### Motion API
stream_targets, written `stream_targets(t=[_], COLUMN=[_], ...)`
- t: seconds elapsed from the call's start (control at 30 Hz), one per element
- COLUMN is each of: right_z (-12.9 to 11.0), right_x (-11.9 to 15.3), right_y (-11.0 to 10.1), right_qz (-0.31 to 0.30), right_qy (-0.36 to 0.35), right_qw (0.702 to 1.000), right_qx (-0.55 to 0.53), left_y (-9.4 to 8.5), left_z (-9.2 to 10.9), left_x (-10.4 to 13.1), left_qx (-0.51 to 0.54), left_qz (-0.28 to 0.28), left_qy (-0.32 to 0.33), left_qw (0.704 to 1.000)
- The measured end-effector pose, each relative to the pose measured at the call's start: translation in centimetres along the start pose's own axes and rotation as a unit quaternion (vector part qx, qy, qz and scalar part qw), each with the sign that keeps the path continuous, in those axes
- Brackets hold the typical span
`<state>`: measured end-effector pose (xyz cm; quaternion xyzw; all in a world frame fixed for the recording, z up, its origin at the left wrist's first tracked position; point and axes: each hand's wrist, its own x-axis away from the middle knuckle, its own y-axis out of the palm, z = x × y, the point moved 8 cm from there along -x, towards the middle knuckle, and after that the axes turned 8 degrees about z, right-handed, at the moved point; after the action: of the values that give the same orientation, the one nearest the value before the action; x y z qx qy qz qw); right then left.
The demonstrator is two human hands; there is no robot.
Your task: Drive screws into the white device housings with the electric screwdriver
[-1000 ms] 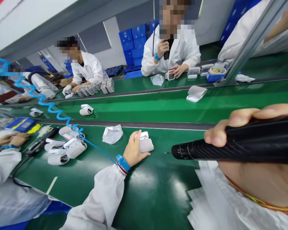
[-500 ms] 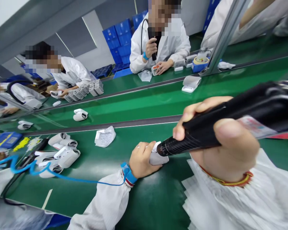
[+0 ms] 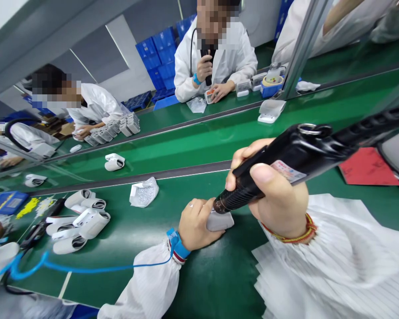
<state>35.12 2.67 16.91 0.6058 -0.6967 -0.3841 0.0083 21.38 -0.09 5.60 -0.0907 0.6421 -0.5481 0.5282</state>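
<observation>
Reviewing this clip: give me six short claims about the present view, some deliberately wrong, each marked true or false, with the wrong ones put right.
1. The right hand grips a black driver. True.
2. The left hand lies open, away from any object. False: it holds a pale device.
3. The driver points up, away from the device. False: it slants down, its front end at the device.
4. A clear bag of small pieces lies on the green worktop. True.
5. The blue wristband sits just behind the right hand. False: it sits behind the left hand.
6. A red sheet lies at the picture's right. True.
</observation>
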Motion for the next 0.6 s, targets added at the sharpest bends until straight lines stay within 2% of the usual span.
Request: stream_targets(t=[0.6], right_z=[0.92], right_x=[-0.14], right_y=[-0.16], right_qz=[0.014], right_qy=[-0.003], right_qw=[1.000], right_qx=[0.017], left_y=[0.21], left_z=[0.22], left_x=[-0.18], left_qx=[-0.005], left_qz=[-0.017], left_qy=[-0.004], left_qw=[1.000])
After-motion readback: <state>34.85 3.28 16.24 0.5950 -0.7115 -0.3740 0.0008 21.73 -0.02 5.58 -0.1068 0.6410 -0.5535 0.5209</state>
